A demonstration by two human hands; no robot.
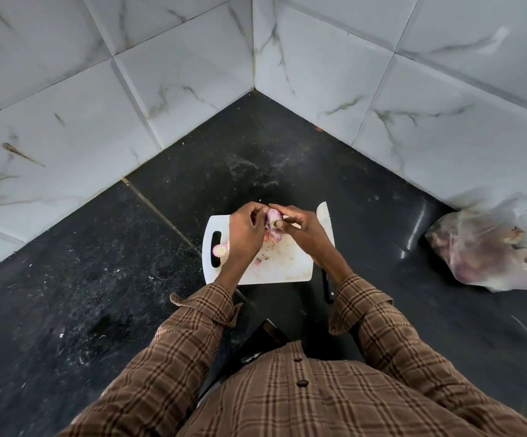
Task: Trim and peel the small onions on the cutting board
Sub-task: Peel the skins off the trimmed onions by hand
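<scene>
Onion, small, pinched between our left hand and right hand above the cutting board, so skin drops there.

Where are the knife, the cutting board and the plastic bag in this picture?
knife (324, 216): head view, on the flat of its blade.
cutting board (282, 266): head view, on a bare patch near its front edge.
plastic bag (482, 247): head view, on its crumpled middle.
</scene>
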